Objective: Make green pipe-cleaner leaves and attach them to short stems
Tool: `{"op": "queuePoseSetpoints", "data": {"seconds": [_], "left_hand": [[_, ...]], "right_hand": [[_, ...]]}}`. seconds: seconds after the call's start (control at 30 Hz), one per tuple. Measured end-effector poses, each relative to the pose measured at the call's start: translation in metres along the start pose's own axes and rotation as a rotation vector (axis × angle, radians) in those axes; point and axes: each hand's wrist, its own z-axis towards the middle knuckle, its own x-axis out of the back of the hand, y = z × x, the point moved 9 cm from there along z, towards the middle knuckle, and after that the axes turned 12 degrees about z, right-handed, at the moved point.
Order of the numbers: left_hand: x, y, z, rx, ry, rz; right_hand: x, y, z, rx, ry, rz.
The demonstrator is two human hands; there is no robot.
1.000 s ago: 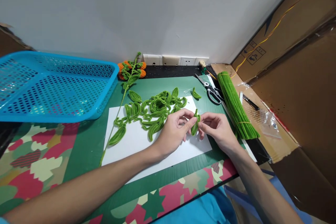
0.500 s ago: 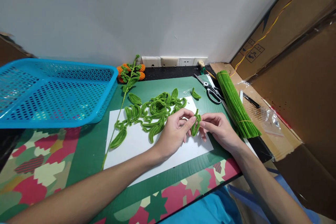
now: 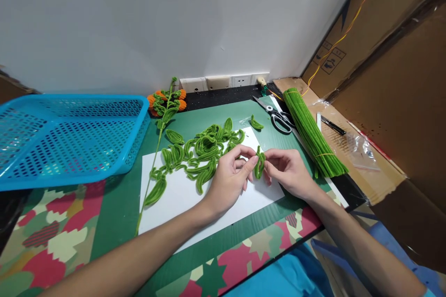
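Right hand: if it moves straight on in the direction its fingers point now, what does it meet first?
The right hand points leftward, so it would probably first press the green pipe-cleaner leaf it pinches into the left hand. Depth is unclear.

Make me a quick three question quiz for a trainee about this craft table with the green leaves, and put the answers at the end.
1. True or false: both hands grip the same green leaf.
2. Where do the scissors lie? A) in the blue basket B) left of the pipe cleaner bundle C) on the white sheet
3. What colour are the blooms on the stem near the wall sockets?

Key
1. True: the left hand and the right hand pinch it from either side, above the sheet.
2. B
3. Orange
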Motion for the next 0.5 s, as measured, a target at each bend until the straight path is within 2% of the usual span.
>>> {"op": "queuePoseSetpoints", "data": {"seconds": [0.33,0.5], "left_hand": [[0.003,-0.004,0.002,-0.016,0.025,0.053],[0.003,0.007,0.0,-0.11,0.049,0.143]], "right_hand": [[-0.001,0.005,0.001,-0.087,-0.023,0.075],[0.0,0.006,0.001,-0.102,0.031,0.005]]}}
